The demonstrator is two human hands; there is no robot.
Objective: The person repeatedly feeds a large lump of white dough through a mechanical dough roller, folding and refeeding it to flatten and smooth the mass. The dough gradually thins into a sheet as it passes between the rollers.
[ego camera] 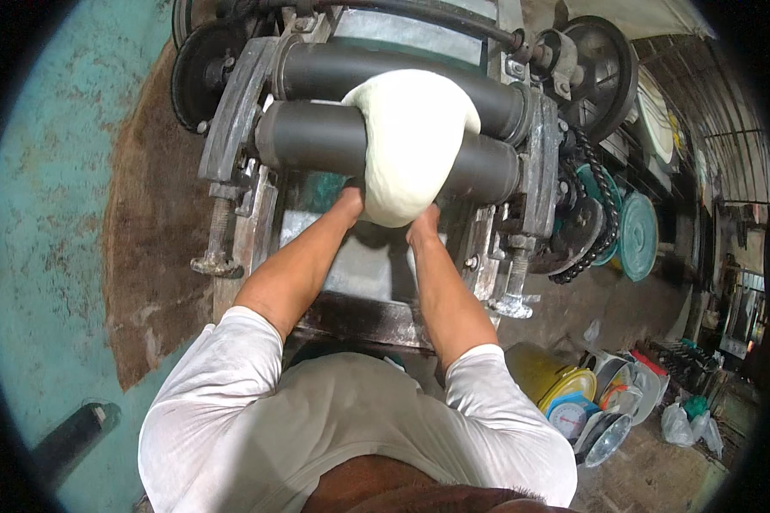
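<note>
A large, smooth mass of pale dough [414, 141] lies over two dark rollers of a dough sheeter, its front end hanging down past the front roller [317, 136]. The back roller [321, 70] runs behind it. Below the dough's left side is my left hand [354, 197], and below its right side is my right hand [425, 221]. Both reach under the hanging end, close to it. The dough and front roller hide most of the fingers, so their grip does not show. Under my forearms slopes a pale metal plate [359, 266] of the machine.
Threaded screws with hand knobs [217, 266] flank the rollers. At the right are a chain [609, 186], sprockets and a large wheel [593, 77]. A yellow bucket [539, 375], a dial scale [568, 417] and plastic bags stand at lower right. A worn green wall [58, 192] rises at left.
</note>
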